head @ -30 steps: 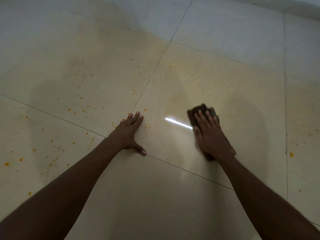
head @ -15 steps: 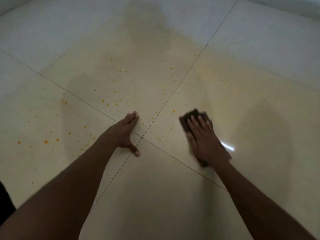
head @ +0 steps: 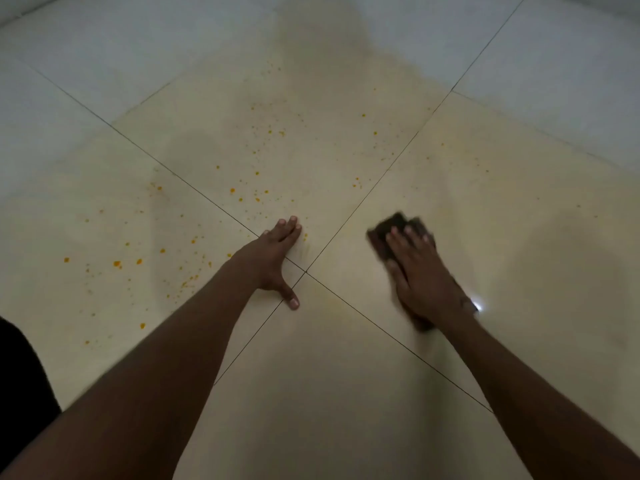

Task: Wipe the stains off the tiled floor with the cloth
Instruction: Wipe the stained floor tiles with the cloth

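A dark brown cloth point(head: 393, 226) lies flat on the pale tiled floor point(head: 346, 393), right of where the grout lines cross. My right hand point(head: 420, 271) presses flat on top of it, fingers spread, covering most of the cloth. My left hand point(head: 275, 254) rests palm-down on the floor just left of the grout crossing, holding nothing. Orange stain specks point(head: 256, 195) dot the tiles ahead of my left hand, and larger orange spots point(head: 117, 263) lie further to the left.
Grey-white tiles point(head: 104, 46) spread along the far side. A dark shape point(head: 20, 386) sits at the lower left edge. A bright light glint point(head: 479, 304) shows on the floor beside my right wrist.
The view has swung to the left, bringing more stained tile into sight. My right hand has slid the cloth over the tile right of the grout crossing. My left hand stays planted.
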